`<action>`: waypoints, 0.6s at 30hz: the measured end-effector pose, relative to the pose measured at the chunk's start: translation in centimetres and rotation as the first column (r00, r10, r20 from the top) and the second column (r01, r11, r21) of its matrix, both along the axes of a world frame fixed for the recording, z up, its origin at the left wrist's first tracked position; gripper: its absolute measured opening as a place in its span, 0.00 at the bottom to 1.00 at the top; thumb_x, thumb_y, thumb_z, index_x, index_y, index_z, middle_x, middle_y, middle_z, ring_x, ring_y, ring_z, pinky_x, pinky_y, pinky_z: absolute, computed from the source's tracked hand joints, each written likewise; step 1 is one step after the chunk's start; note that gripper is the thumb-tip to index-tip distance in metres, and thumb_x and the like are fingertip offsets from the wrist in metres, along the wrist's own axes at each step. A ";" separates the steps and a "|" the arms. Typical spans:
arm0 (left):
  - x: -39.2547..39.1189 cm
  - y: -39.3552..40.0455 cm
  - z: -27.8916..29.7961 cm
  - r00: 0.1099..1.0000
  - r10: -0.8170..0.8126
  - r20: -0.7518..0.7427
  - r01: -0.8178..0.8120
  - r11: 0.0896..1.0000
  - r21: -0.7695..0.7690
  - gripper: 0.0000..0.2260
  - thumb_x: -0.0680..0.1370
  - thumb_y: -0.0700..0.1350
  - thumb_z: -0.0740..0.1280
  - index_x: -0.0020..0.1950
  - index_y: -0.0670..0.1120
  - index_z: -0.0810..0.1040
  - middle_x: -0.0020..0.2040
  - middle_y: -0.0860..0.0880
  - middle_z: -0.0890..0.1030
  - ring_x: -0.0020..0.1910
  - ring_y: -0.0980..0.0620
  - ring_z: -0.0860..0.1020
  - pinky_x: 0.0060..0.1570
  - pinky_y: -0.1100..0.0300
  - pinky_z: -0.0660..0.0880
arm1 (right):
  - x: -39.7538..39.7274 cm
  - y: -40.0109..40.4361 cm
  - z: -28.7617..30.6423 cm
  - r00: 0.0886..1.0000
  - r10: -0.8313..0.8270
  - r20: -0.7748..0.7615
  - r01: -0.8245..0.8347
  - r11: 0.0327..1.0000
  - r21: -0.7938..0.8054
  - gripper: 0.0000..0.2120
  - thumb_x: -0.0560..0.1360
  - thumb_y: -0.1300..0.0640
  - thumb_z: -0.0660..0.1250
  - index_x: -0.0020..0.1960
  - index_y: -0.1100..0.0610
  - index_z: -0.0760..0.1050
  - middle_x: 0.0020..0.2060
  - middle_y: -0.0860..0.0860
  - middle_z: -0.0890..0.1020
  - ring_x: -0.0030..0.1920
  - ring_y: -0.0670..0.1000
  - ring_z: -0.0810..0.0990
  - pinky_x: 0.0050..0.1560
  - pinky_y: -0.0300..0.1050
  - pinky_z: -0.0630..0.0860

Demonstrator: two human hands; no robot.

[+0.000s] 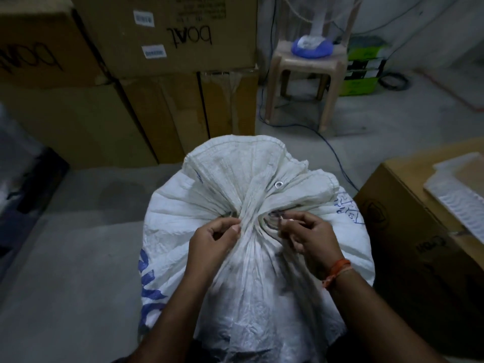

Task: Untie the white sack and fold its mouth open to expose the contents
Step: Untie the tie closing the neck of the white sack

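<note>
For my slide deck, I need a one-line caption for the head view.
Both hands, left hand and right hand, pinch the gathered neck of a tied white sack.

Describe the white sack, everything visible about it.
The white sack looks like woven plastic, creased, with blue print on its left side and blue handwriting at right. It stands full on the grey floor. Its neck is still cinched; the hemmed mouth fans out beyond, with a metal eyelet. The left hand and right hand pinch at the neck.
</note>
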State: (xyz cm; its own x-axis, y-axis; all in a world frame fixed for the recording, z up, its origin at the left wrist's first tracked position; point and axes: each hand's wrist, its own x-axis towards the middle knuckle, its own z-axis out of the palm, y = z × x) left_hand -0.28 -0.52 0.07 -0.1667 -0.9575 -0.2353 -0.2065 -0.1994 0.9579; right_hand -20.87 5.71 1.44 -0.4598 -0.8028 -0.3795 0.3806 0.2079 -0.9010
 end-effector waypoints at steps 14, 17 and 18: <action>-5.1 9.2 5.1 0.797 -0.301 0.523 0.567 0.670 -0.479 0.10 0.76 0.44 0.73 0.56 0.52 0.88 0.53 0.56 0.88 0.51 0.58 0.83 0.51 0.71 0.72 | -3.3 10.4 5.1 0.999 0.010 -0.052 -0.006 0.996 0.084 0.04 0.78 0.69 0.68 0.45 0.66 0.80 0.34 0.61 0.80 0.27 0.52 0.84 0.27 0.36 0.71; -6.5 8.6 5.3 0.769 -0.340 0.541 0.613 0.634 -0.472 0.11 0.77 0.46 0.73 0.59 0.51 0.87 0.56 0.54 0.88 0.54 0.56 0.84 0.51 0.71 0.75 | -4.2 13.0 5.6 0.998 0.016 -0.061 -0.010 0.996 0.092 0.05 0.76 0.70 0.69 0.41 0.68 0.80 0.32 0.64 0.80 0.30 0.57 0.82 0.28 0.38 0.69; -6.9 8.6 5.5 0.773 -0.342 0.534 0.610 0.630 -0.480 0.12 0.77 0.45 0.74 0.60 0.51 0.87 0.57 0.53 0.88 0.56 0.54 0.84 0.53 0.67 0.77 | -4.5 13.9 5.8 0.997 0.017 -0.071 -0.010 0.995 0.100 0.06 0.76 0.70 0.69 0.40 0.69 0.80 0.32 0.65 0.80 0.32 0.58 0.81 0.29 0.38 0.69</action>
